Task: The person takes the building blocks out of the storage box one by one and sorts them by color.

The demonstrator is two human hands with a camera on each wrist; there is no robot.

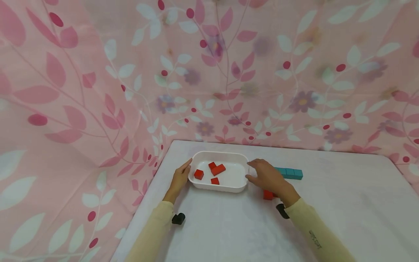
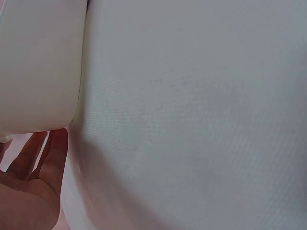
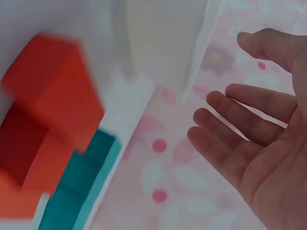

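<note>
1. Your left hand (image 1: pixel 179 179), fingers extended, touches the left end of the tray (image 1: pixel 216 188)
2. Your right hand (image 1: pixel 269 177), fingers spread, hovers just beside its right end
3. Red pieces (image 1: pixel 198 174) already lie inside
4. Left outside, on the desk (image 1: pixel 222 225): red blocks (image 3: pixel 67 91), a teal row (image 1: pixel 290 173)

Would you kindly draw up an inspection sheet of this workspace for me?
Surface: white table.
Job's things: white tray, upright on the table, with red blocks lying loose inside, mostly toward its left half.
Clutter: teal block and an outer red block, partly hidden in the head view, both right of the tray.
Hands: left hand touches the tray's left end; right hand is at its right end, fingers extended, contact unclear.
Cables: nothing seen.
Surroundings: pink floral fabric behind the table and at its left.
</note>
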